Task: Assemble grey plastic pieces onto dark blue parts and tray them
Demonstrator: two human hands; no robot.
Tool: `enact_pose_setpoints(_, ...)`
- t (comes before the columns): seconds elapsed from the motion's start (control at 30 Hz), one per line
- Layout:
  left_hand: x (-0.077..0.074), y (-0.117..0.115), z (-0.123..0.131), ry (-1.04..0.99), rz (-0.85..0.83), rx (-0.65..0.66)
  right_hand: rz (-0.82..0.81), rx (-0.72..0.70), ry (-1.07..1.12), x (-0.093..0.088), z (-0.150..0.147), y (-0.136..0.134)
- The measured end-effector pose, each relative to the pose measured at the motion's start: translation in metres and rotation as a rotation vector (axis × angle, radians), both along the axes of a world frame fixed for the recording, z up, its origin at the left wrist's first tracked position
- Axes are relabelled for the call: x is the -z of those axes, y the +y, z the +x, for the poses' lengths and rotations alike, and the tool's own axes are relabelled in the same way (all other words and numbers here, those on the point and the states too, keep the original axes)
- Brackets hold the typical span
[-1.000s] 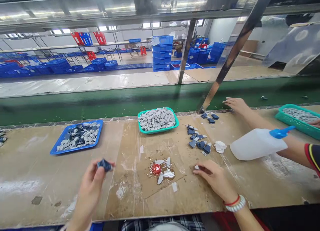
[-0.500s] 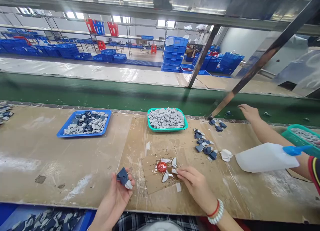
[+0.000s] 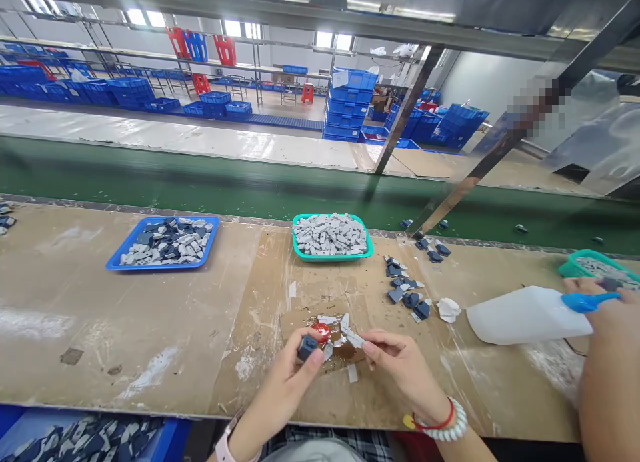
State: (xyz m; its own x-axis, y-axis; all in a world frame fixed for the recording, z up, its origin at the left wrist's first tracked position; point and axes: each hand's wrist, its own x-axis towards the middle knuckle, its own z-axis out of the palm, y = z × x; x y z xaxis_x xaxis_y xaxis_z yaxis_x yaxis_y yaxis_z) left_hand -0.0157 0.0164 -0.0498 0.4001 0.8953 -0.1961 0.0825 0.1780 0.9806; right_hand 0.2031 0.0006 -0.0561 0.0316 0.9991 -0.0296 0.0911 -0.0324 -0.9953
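Pinched in my left hand (image 3: 286, 375) is a dark blue-grey plastic piece (image 3: 307, 347), held over the near-left side of a small cardboard sheet (image 3: 295, 313). My right hand (image 3: 403, 365) grips a thin light-grey plastic piece (image 3: 355, 339) between thumb and fingers, its far end over the sheet. On the sheet, a round red thing (image 3: 321, 331) lies partly behind my left fingers. Several loose light-grey pieces (image 3: 328, 319) surround it on wet-looking cardboard.
A green tray (image 3: 330, 257) of light-grey pieces and a blue tray (image 3: 160, 267) of mixed pieces stand behind. Dark-and-grey assemblies (image 3: 411, 299), crumpled white paper (image 3: 449, 309) and a white bottle (image 3: 525, 315) lie right. A co-worker's arm (image 3: 607, 375) reaches in. Beyond runs a green belt (image 3: 225, 185).
My left hand has moved right and up to the cardboard sheet with the dark piece, now turned. My right hand has lifted a light-grey piece. The co-worker's hand has drawn back from the belt.
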Motion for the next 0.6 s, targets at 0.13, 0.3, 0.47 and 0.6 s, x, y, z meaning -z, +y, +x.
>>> enact_pose_setpoints(0.13, -0.02, 0.0, 0.021, -0.029, 0.084, 0.104, 0.229, 0.031, -0.071, -0.025, -0.012, -0.008)
enact_pose_setpoints(0.3, -0.029, -0.003, 0.031, 0.025, 0.211, 0.075, 0.499, 0.036, -0.242, -0.04, -0.022, -0.016)
enact_pose_setpoints(0.47, -0.029, -0.009, 0.042, 0.113, 0.281, 0.001, 0.6, -0.034, -0.436, -0.034, -0.031, -0.022)
enact_pose_setpoints(0.6, -0.021, -0.016, 0.036, 0.137, 0.235, -0.079, 0.661, -0.214, -0.626, -0.034, -0.04, -0.028)
